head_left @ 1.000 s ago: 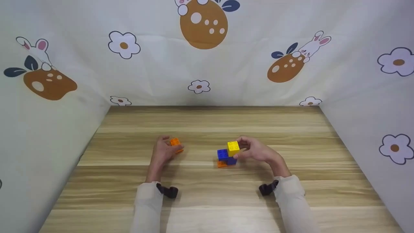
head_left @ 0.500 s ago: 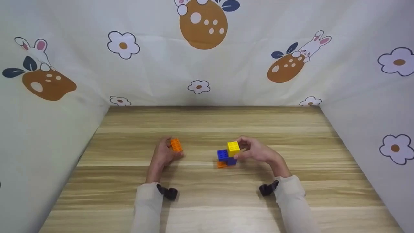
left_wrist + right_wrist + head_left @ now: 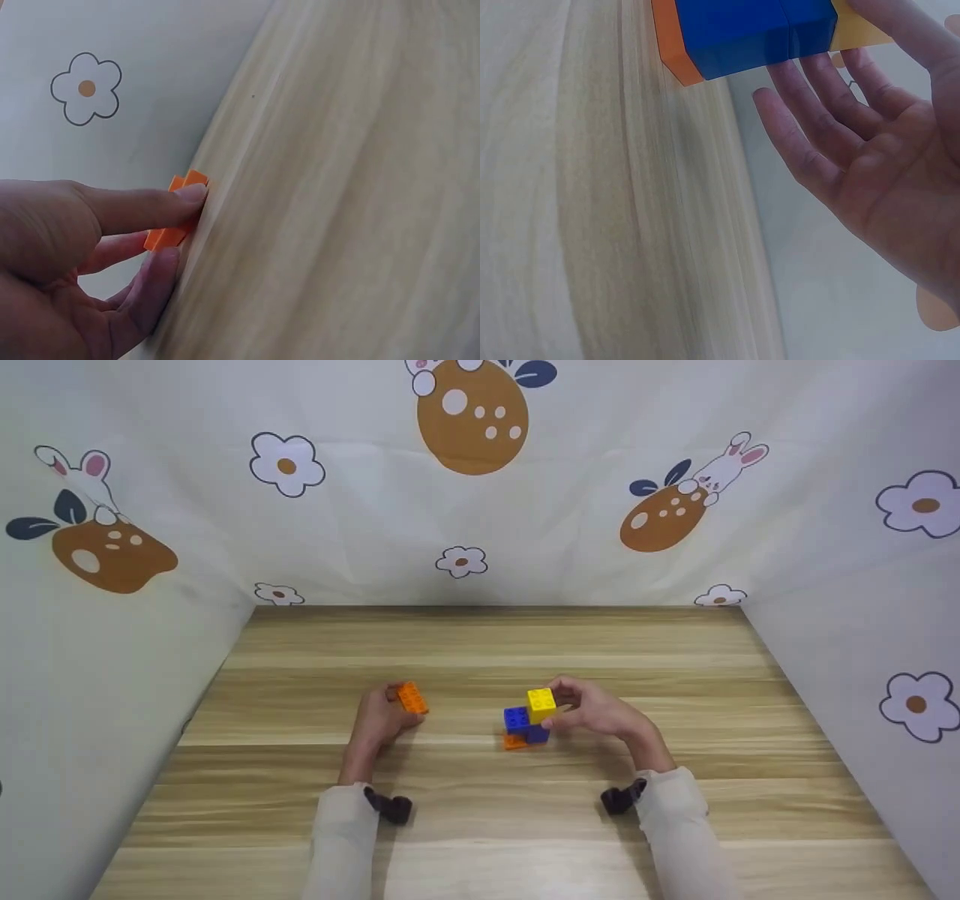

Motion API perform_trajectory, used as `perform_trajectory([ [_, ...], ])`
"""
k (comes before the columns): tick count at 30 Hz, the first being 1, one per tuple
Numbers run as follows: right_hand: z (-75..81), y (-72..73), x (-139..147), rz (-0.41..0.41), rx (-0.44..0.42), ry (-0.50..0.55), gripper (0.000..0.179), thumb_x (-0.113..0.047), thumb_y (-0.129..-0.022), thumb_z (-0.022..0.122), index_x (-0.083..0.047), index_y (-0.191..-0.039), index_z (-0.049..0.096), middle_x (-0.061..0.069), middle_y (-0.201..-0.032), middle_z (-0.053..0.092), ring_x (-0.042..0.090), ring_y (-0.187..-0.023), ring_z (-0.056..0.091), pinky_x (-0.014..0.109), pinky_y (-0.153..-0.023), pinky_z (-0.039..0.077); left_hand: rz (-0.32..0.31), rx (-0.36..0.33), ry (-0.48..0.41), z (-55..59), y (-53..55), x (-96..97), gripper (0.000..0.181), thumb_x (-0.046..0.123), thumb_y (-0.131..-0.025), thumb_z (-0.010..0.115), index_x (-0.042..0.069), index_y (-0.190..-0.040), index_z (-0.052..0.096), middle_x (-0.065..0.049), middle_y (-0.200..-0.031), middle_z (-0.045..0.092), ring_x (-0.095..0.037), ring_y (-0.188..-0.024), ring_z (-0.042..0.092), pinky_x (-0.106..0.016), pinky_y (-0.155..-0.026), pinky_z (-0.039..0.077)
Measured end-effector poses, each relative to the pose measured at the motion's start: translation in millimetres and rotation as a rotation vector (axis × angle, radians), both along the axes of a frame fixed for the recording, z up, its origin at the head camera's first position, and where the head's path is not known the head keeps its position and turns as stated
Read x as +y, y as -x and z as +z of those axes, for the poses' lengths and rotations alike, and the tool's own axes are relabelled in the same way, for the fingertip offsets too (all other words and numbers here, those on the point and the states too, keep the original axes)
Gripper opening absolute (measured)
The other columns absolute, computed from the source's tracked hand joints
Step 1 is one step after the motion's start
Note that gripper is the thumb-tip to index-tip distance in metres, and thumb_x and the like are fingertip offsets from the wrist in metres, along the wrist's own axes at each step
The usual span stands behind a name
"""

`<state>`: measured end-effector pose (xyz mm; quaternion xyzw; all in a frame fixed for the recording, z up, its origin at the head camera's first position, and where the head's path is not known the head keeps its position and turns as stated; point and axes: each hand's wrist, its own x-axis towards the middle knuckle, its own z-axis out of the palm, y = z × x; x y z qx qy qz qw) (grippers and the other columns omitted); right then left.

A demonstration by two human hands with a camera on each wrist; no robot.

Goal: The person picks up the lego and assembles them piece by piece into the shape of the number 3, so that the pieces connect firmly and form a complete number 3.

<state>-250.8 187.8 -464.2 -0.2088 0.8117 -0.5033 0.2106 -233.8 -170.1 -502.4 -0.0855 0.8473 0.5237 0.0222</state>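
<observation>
My left hand (image 3: 381,716) pinches a studded orange toy brick (image 3: 412,698) at the left of the table. The left wrist view shows fingers on both sides of this orange brick (image 3: 169,238), whose side looks stepped. To the right stands a small stack. It has a flat orange brick (image 3: 514,741) at the bottom, blue bricks (image 3: 516,718) above it, and a yellow brick (image 3: 541,702) on top. My right hand (image 3: 596,707) holds the yellow brick between thumb and fingers. In the right wrist view the blue bricks (image 3: 739,34) are cut off by the upper edge.
The wood-grain table (image 3: 480,825) carries both brick groups, with a gap between them. A pale printed cloth (image 3: 360,525) closes off the back and sides. Black wrist cameras (image 3: 394,808) stick out inward from both sleeves.
The left thumb has shifted off the top of the orange brick to its near end, baring the studs. That brick has moved slightly right and turned a little. The right hand and stack stay put.
</observation>
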Motion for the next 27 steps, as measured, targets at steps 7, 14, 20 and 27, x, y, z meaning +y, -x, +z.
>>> perform_trajectory([
  [7, -1.2, 0.3, 0.4, 0.002, -0.005, -0.008, 0.047, -0.02, -0.085, 0.08, -0.003, -0.123, 0.058, 0.015, -0.126, 0.065, 0.029, -0.121, 0.059, 0.043, -0.105, 0.049, -0.016, -0.048, -0.017, 3.3, -0.6, -4.1, 0.073, 0.005, -0.08, 0.08, -0.004, -0.142, 0.043, -0.025, -0.138, 0.052, -0.035, -0.123, 0.054, -0.047, -0.112, 0.043],
  [14, -0.9, 0.6, 0.6, 0.005, -0.003, -0.004, 0.048, -0.02, -0.085, 0.08, -0.003, -0.124, 0.058, 0.016, -0.127, 0.065, 0.03, -0.122, 0.059, 0.045, -0.105, 0.049, -0.053, -0.051, -0.041, 3.8, 0.5, -7.5, 0.079, 0.002, -0.08, 0.079, 0.001, -0.147, 0.037, -0.025, -0.147, 0.045, -0.037, -0.131, 0.049, -0.05, -0.117, 0.037],
  [20, -1.2, 1.1, 0.3, 0.002, -0.009, 0.003, 0.047, -0.019, -0.085, 0.08, -0.002, -0.123, 0.058, 0.016, -0.126, 0.065, 0.03, -0.121, 0.059, 0.044, -0.104, 0.05, -0.123, -0.032, 0.007, 3.8, 0.3, -9.0, 0.085, 0.002, -0.081, 0.078, 0.008, -0.154, 0.035, -0.023, -0.155, 0.04, -0.037, -0.138, 0.044, -0.053, -0.121, 0.031],
  [27, -0.4, 1.0, -0.1, 0.001, -0.005, 0.004, 0.046, -0.019, -0.085, 0.081, -0.002, -0.121, 0.058, 0.014, -0.123, 0.066, 0.029, -0.119, 0.06, 0.042, -0.103, 0.05, -0.117, -0.03, 0.025, 2.6, 0.9, -8.2, 0.077, 0.007, -0.081, 0.082, 0.004, -0.148, 0.045, -0.023, -0.139, 0.053, -0.033, -0.122, 0.054, -0.046, -0.111, 0.044],
])
